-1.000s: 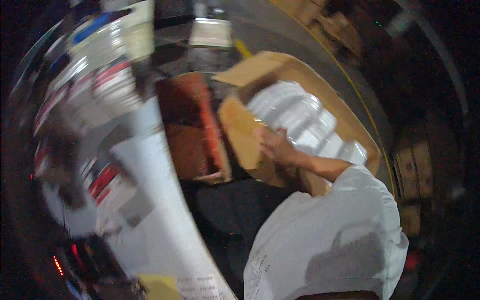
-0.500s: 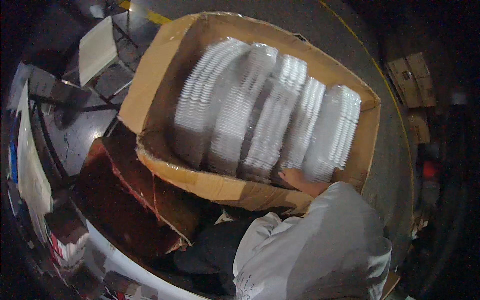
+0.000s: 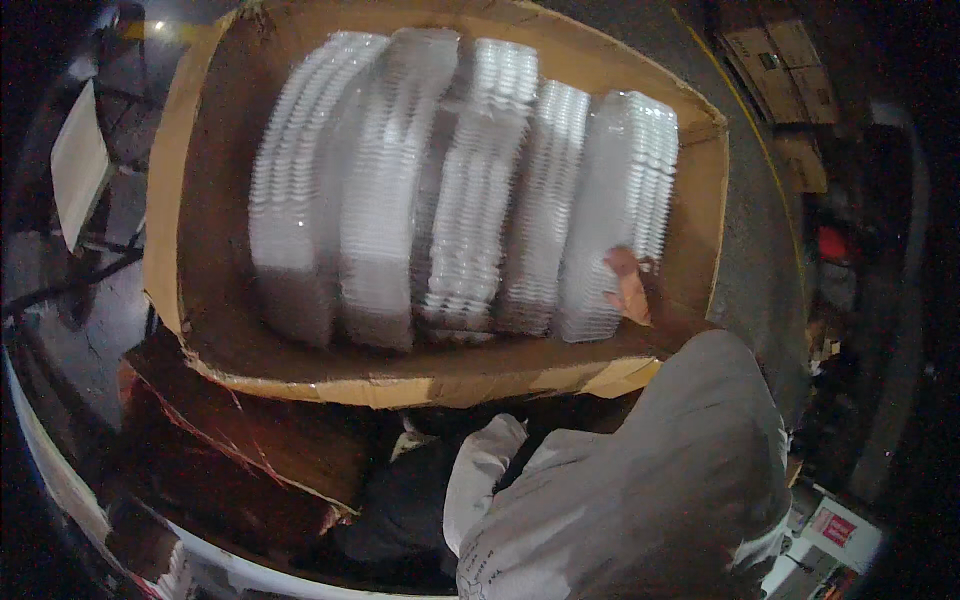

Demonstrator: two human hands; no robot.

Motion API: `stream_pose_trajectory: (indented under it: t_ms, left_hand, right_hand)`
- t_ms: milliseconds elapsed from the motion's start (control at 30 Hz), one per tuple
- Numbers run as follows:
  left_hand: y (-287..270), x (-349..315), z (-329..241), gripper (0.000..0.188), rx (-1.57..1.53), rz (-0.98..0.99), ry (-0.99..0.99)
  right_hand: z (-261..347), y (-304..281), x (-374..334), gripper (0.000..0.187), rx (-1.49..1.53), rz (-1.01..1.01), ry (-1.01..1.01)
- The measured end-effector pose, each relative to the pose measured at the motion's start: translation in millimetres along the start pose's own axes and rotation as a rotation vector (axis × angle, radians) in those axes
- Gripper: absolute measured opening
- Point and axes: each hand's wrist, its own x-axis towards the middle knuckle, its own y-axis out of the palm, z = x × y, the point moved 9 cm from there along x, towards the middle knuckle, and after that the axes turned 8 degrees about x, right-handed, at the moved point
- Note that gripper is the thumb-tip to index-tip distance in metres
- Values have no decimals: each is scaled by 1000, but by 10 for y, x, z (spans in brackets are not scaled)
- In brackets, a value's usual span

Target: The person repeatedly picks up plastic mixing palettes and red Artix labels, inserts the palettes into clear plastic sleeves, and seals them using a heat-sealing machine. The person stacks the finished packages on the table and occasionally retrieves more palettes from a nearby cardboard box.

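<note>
Five stacks of clear plastic trays (image 3: 380, 220) stand side by side in a big cardboard box (image 3: 168, 200). Change: half a second ago the right hand (image 3: 628, 285) was low, by the near ends of the two stacks on the right; now it's farther up, at the right side of the rightmost stack (image 3: 597, 230). Box also sits more to the left in view, likely a head turn. Reads as attention narrowed to that end stack; all five are still in the box.

Pose: right arm comes in from lower right, grey sleeve (image 3: 650, 450) over the near rim, bare forearm in shadow, hand angled up and left. Fingers (image 3: 620, 261) and what looks like the thumb show with a gap between; blur, so can't tell if clamped on the stack or just resting. Left hand not in view, its fingers can't be judged. Brown carton (image 3: 310, 440) lies just below the box, lower left.
</note>
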Motion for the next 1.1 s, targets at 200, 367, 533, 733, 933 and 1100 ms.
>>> stream_pose_trajectory:
  t_ms: [200,367,533,733,933,1100]
  left_hand:
    - [-42,-196,151,50,-14,-8,-45]
    - [-91,-345,202,49,-14,-21,-65]
    - [-122,-455,233,49,-21,-34,-76]
    - [-136,-583,233,48,-22,-42,-97]
    - [-165,-635,162,48,-21,-45,-100]
    - [-208,-667,156,47,-9,-46,-103]
  right_hand:
    - [-222,-305,-63,99,-1079,-108,356]
    - [-507,-517,114,90,-1104,-260,512]
    - [-972,-601,181,72,-1069,-104,610]
    - [-280,-884,506,81,-1108,-99,201]
    - [-266,-1124,940,93,-1014,221,310]
    - [-392,-903,783,84,-890,60,217]
